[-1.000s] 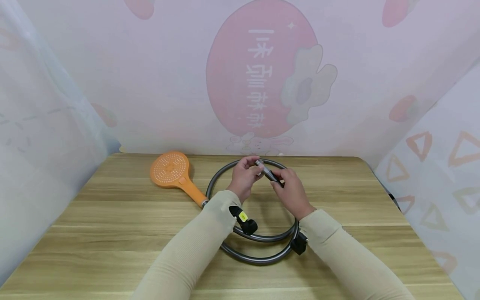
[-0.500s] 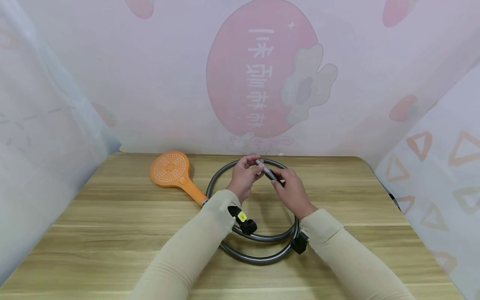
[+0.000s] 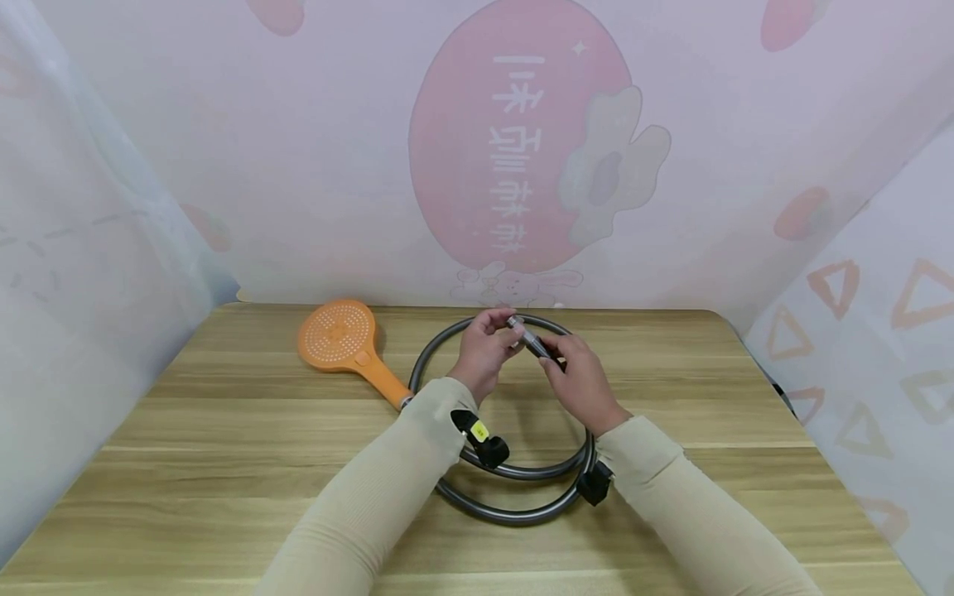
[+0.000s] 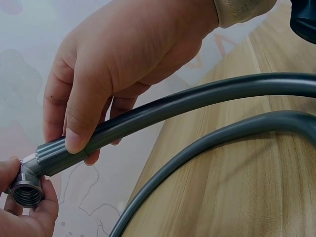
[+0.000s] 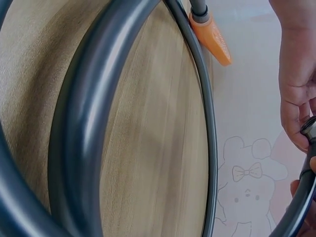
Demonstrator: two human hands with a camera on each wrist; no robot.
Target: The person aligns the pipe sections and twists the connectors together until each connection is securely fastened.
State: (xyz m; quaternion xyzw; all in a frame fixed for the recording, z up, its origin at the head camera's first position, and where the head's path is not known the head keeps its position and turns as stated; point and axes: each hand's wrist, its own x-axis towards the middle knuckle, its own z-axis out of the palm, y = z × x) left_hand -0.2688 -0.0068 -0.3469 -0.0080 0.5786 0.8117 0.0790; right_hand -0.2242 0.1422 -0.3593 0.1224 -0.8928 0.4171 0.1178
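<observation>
A dark grey shower hose [image 3: 516, 519] lies coiled on the table, with one end lifted in both hands. My left hand [image 3: 486, 352] pinches the metal fitting [image 4: 28, 180] at that end; its open mouth shows an inside thread in the left wrist view. Just behind the fitting, my right hand [image 3: 585, 385] grips the hose between thumb and fingers. An orange shower head [image 3: 339, 338] lies to the left, joined at its handle to the hose's other end. In the right wrist view, the right hand is mostly out of frame.
The wooden table [image 3: 224, 463] reaches back to a pale printed wall hanging [image 3: 320, 165]. More hangings stand at the left and right sides. Loops of hose lie beneath both wrists, close to the black wrist cameras.
</observation>
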